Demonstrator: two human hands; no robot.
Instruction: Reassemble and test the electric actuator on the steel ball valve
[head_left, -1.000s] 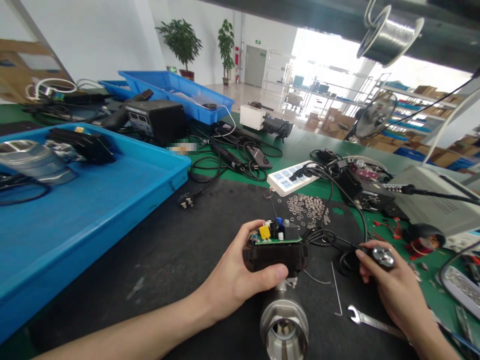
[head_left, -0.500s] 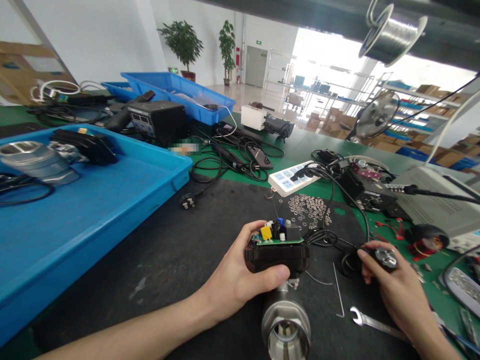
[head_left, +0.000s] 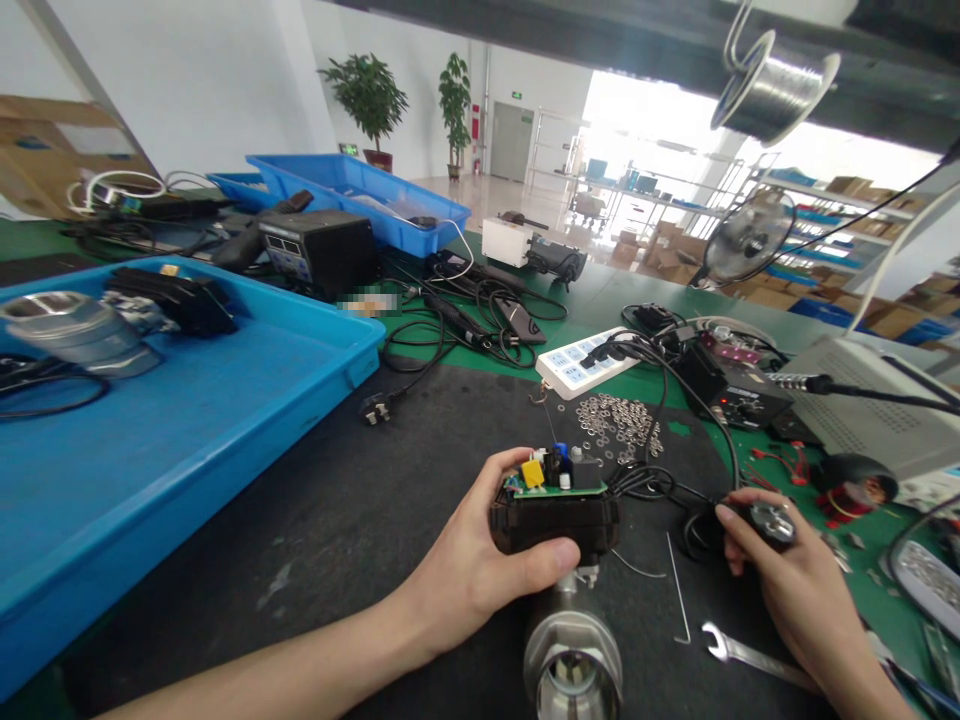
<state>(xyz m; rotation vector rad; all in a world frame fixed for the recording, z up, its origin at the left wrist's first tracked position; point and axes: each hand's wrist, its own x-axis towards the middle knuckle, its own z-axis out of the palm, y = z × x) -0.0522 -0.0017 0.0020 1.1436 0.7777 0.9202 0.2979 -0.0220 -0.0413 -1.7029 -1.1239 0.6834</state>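
My left hand (head_left: pixel 495 550) is closed around a black housing (head_left: pixel 551 525), thumb across its front. On top of the housing lies a green circuit board (head_left: pixel 562 490) with yellow, blue and black parts. Below it a metal valve body (head_left: pixel 574 655) stands with its round threaded opening facing me. My right hand (head_left: pixel 795 570) grips a black rounded piece with a shiny metal end (head_left: pixel 774 522), whose exact kind I cannot make out. Black cable runs beside these fingers. Close to that hand lie an open-end wrench (head_left: pixel 757 655) and a thin hex key (head_left: pixel 677 590).
A large blue tray (head_left: pixel 300 370) at left holds another metal valve body (head_left: pixel 82 330). Many small metal rings (head_left: pixel 619 425) lie ahead, near a white power strip (head_left: pixel 585 360). A solder spool (head_left: pixel 776 90) hangs above. Cables and a soldering station (head_left: pixel 750 400) crowd the right.
The view has tilted up slightly, so the background sits a little lower. Both hands keep their holds, and a red light now shows on the soldering station.
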